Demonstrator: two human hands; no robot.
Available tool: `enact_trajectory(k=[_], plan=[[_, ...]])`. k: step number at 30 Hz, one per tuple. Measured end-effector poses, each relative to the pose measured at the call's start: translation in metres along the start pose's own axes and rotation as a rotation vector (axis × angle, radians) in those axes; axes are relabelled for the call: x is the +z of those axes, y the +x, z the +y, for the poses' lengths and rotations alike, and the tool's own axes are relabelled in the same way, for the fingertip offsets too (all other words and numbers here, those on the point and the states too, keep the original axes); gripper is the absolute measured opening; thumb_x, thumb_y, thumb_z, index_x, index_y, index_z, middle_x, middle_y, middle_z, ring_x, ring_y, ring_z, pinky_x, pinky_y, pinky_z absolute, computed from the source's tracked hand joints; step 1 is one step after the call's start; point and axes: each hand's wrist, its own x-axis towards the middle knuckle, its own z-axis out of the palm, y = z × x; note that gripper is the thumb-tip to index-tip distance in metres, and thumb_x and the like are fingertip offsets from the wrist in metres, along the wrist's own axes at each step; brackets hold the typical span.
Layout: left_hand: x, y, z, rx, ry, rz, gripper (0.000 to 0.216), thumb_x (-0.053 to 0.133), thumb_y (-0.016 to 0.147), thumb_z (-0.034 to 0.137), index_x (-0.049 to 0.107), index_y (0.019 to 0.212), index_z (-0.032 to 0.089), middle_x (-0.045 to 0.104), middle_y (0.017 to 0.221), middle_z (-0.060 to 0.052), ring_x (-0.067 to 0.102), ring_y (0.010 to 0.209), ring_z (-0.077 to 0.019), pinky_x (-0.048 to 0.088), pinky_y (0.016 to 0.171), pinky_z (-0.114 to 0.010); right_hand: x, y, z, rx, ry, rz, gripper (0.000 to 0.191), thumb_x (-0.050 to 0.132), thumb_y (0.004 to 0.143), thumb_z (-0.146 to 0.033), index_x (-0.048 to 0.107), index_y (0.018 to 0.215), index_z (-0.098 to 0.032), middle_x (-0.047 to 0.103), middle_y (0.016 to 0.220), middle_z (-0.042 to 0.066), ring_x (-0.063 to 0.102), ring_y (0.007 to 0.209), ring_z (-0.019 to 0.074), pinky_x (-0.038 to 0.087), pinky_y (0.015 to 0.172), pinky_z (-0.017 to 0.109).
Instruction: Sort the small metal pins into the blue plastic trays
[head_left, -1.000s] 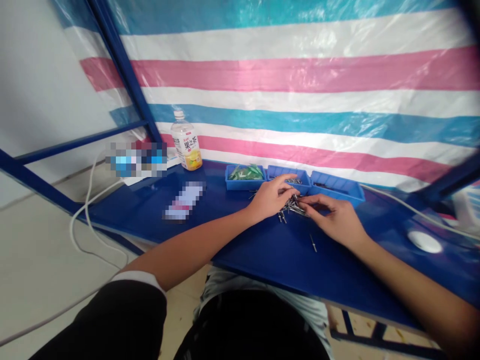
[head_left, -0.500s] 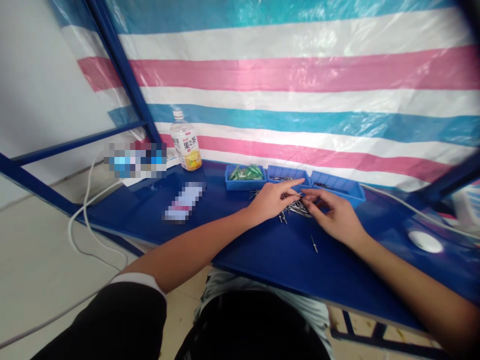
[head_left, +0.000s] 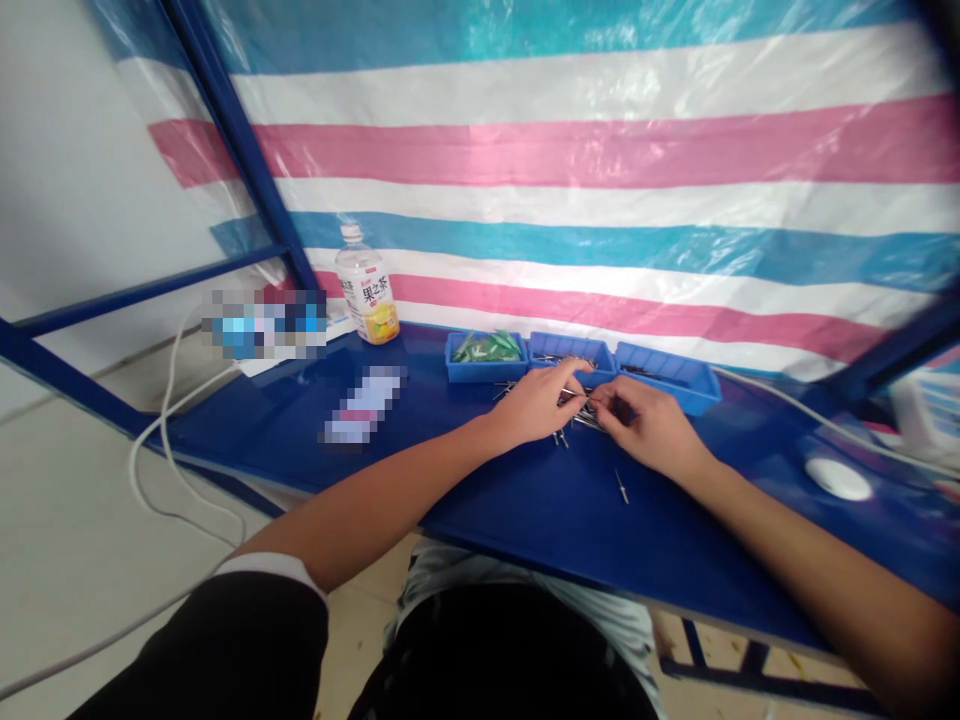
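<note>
Right of frame centre, the left hand (head_left: 534, 405) and right hand (head_left: 651, 422) pinched a metal pin (head_left: 575, 394), its long axis crosswise between them, above the pile (head_left: 584, 419).

Bare forearms (head_left: 390, 495) angled inward, left hand (head_left: 536, 402) palm down, right hand (head_left: 649, 425) curled, fingertips (head_left: 576, 403) close together

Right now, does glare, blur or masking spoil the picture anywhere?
Head view: glare streaks on the striped sheet; blur toward the right edge; pixel blocks over two patches near the bottle; metal pieces by the left hand and right hand too small for fine detail.
</note>
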Motion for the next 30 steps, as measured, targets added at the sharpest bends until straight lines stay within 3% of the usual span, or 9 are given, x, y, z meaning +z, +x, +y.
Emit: enact_trajectory(k=[3,8,13,16,20,22,24,27,30], plan=[[0.0,0.0,-0.003,0.028,-0.011,-0.005,0.047,0.061,0.098,0.015,0.054,0.144,0.018,0.077,0.114,-0.009,0.075,0.106,-0.0222,0.058,0.102,-0.04,-0.003,0.003,-0.001,-0.019,-0.003,-0.003,0.008,0.06,0.099,-0.026,0.068,0.096,-0.024,0.068,0.084,0.003,0.065,0.072,0.0206,0.052,0.069,0.036],[0.002,0.002,-0.012,0.076,0.054,0.162,0.062,0.065,0.099,0.02,0.041,0.157,0.025,0.059,0.148,-0.015,0.06,0.136,-0.0298,0.054,0.115,-0.051,-0.003,0.013,0.011,0.063,-0.058,0.108,0.007,0.063,0.096,-0.028,0.069,0.097,-0.024,0.072,0.084,0.004,0.067,0.071,0.0214,0.052,0.068,0.035],[0.001,0.004,-0.021,0.078,0.058,0.239,0.061,0.06,0.103,0.021,0.036,0.159,0.023,0.06,0.144,-0.017,0.059,0.134,-0.0314,0.049,0.12,-0.056,-0.009,0.019,0.018,0.141,-0.162,0.142,0.028,0.061,0.102,-0.048,0.071,0.094,-0.024,0.076,0.083,0.006,0.07,0.071,0.0242,0.049,0.066,0.037],[0.001,0.004,-0.021,0.074,0.071,0.244,0.059,0.058,0.104,0.021,0.037,0.159,0.025,0.062,0.142,-0.015,0.061,0.131,-0.0315,0.05,0.118,-0.058,-0.025,0.013,0.007,0.153,-0.174,-0.005,0.041,0.057,0.104,-0.056,0.068,0.082,-0.024,0.072,0.071,0.003,0.063,0.06,0.0196,0.044,0.062,0.035],[0.002,0.002,-0.018,0.085,0.098,0.22,0.061,0.057,0.104,0.021,0.034,0.16,0.028,0.062,0.143,-0.013,0.061,0.131,-0.0312,0.051,0.117,-0.059,-0.049,-0.002,-0.005,0.28,-0.041,-0.509,0.056,0.07,0.091,-0.07,0.059,0.062,-0.023,0.055,0.053,-0.001,0.05,0.05,0.0153,0.032,0.053,0.032],[0.003,0.001,-0.017,0.088,0.11,0.208,0.061,0.058,0.104,0.022,0.034,0.16,0.028,0.063,0.143,-0.012,0.061,0.132,-0.0311,0.051,0.118,-0.058,-0.054,-0.009,-0.007,0.411,0.125,-0.764,0.055,0.079,0.083,-0.068,0.059,0.061,-0.022,0.057,0.054,-0.001,0.052,0.052,0.0152,0.033,0.051,0.031],[0.004,0.001,-0.016,0.091,0.121,0.199,0.06,0.057,0.104,0.023,0.034,0.16,0.027,0.063,0.142,-0.012,0.06,0.134,-0.0308,0.051,0.118,-0.056,-0.055,-0.013,-0.008,0.466,0.255,-0.894,0.049,0.081,0.083,-0.064,0.064,0.066,-0.021,0.062,0.059,-0.001,0.059,0.056,0.0168,0.039,0.055,0.03],[0.005,0.0,-0.016,0.098,0.135,0.193,0.058,0.057,0.105,0.023,0.034,0.159,0.025,0.065,0.14,-0.012,0.061,0.132,-0.0298,0.05,0.119,-0.055,-0.049,-0.015,-0.009,0.37,0.326,-0.896,0.039,0.077,0.089,-0.058,0.07,0.077,-0.022,0.068,0.068,0.0,0.06,0.063,0.0169,0.042,0.059,0.029],[0.005,0.0,-0.017,0.095,0.137,0.195,0.058,0.058,0.105,0.023,0.036,0.158,0.025,0.067,0.137,-0.012,0.063,0.129,-0.0285,0.05,0.118,-0.053,-0.042,-0.015,-0.01,0.237,0.303,-0.796,0.027,0.069,0.097,-0.05,0.074,0.091,-0.023,0.069,0.076,0.0,0.059,0.067,0.017,0.044,0.062,0.03]])
